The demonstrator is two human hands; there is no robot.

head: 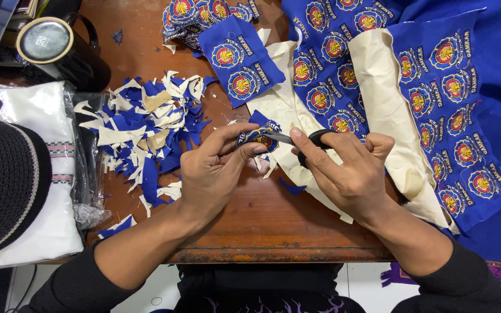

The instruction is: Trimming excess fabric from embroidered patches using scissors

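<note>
Wooden desk (250, 223), brown, glossy. Right side: blue cloth sheet (471, 87) with rows of round embroidered emblems in red and yellow, cream backing folded up from beneath. Left of centre: heap of blue and cream offcuts (140, 133), jagged strips. Far left: folded white fabric in clear plastic (42, 174). Left hand (213, 174) pinches a small blue emblem patch (260, 136) above mid-desk. Right hand (352, 174) clamped on black-handled scissors (308, 139), blades at the patch edge.
</note>
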